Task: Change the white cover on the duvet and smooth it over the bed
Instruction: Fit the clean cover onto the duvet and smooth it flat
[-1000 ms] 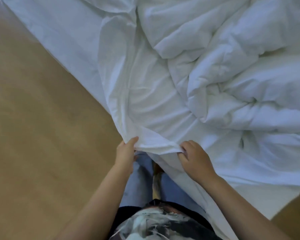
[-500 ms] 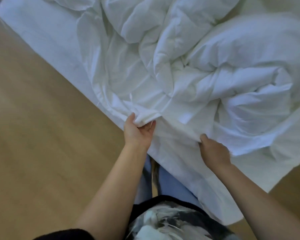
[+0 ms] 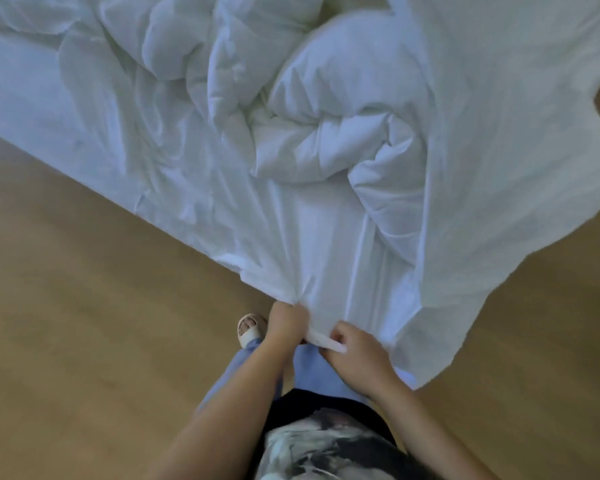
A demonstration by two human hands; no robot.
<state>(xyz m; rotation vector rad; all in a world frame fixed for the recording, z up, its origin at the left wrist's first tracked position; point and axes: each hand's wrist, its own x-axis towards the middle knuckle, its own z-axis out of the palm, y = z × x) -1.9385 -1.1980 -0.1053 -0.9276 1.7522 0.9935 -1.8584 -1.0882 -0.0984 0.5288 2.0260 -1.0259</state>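
Both hands, left hand (image 3: 286,322) and right hand (image 3: 355,355), pinch the white cover's (image 3: 326,265) edge at six o'clock; the bunched duvet (image 3: 326,109) lies at twelve.

I count two hands in view, one left hand (image 3: 286,322) and one right hand (image 3: 357,355), one white cover (image 3: 326,244), one bunched duvet (image 3: 343,98), one sandal (image 3: 250,329), and one wooden floor (image 3: 84,341).

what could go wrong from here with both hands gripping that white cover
1. The duvet is bunched in a lump, so a tug by the left hand and right hand on the white cover may drag the whole lump off the bed.
2. Slack cover hangs near the sandalled foot and could get stepped on.
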